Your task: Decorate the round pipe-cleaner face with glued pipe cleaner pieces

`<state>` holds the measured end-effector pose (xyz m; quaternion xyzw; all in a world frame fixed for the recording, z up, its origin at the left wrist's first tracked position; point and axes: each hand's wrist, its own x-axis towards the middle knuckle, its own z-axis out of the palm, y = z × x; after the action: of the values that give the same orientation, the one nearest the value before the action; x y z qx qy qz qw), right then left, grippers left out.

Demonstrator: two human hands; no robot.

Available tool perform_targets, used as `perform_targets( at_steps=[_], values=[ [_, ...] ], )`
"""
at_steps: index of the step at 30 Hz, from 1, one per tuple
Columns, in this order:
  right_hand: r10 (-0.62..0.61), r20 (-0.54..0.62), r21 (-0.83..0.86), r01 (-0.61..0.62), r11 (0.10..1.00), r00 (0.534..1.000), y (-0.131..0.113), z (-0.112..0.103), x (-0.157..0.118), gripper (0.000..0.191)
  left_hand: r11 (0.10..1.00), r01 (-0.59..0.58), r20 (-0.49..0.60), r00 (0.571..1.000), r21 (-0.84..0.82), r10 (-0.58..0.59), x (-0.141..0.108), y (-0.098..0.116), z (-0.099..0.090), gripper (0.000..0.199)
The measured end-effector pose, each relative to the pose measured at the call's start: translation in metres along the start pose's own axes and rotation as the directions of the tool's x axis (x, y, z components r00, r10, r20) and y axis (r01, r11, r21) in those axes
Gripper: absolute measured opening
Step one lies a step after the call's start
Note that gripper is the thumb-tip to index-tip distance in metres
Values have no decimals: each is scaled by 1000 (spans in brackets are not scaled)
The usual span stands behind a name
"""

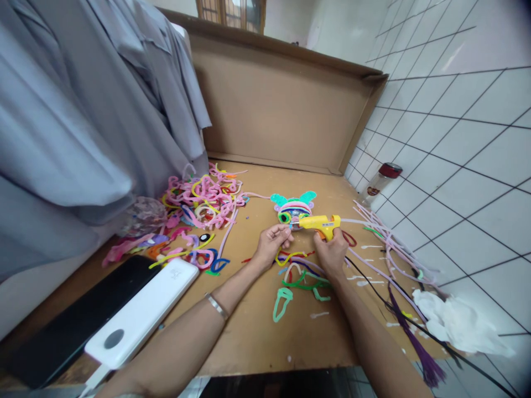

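In my right hand (332, 250) is a yellow hot glue gun (320, 223), its nozzle pointing left. My left hand (274, 241) is pinched closed just left of the nozzle tip, on a small light-blue piece (290, 226) too small to name. Right behind both hands sits a colourful pipe-cleaner figure (295, 205) with green ears and a round yellow-green eye; its lower part is partly hidden by the gun. Bent pipe cleaners (307, 279) in green, yellow and red lie between my forearms, with a pale green loop (282, 304) nearer me.
At left are a tangled heap of pipe cleaners (203, 202), a white power bank (143, 309) and a black slab (83, 320). Grey cloth (95, 110) hangs above. Glue sticks (392, 243), a purple tassel (415, 342), white tissue (456, 320) and a jar (379, 182) line the right. Cardboard (282, 99) stands behind.
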<state>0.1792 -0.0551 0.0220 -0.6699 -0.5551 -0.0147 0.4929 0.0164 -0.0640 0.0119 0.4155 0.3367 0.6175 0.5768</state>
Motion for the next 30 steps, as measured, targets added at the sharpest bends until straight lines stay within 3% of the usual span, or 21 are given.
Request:
perform_targets(
  at_steps=[22, 30],
  values=[
    [-43, -31, 9, 43, 999, 999, 7, -1, 2, 34, 1000, -15, 6, 1000, 0, 15, 1, -2, -2, 38],
    [-36, 22, -17, 36, 999, 999, 7, 0, 0, 33, 1000, -8, 2, 1000, -8, 8, 3, -4, -3, 40]
  ],
)
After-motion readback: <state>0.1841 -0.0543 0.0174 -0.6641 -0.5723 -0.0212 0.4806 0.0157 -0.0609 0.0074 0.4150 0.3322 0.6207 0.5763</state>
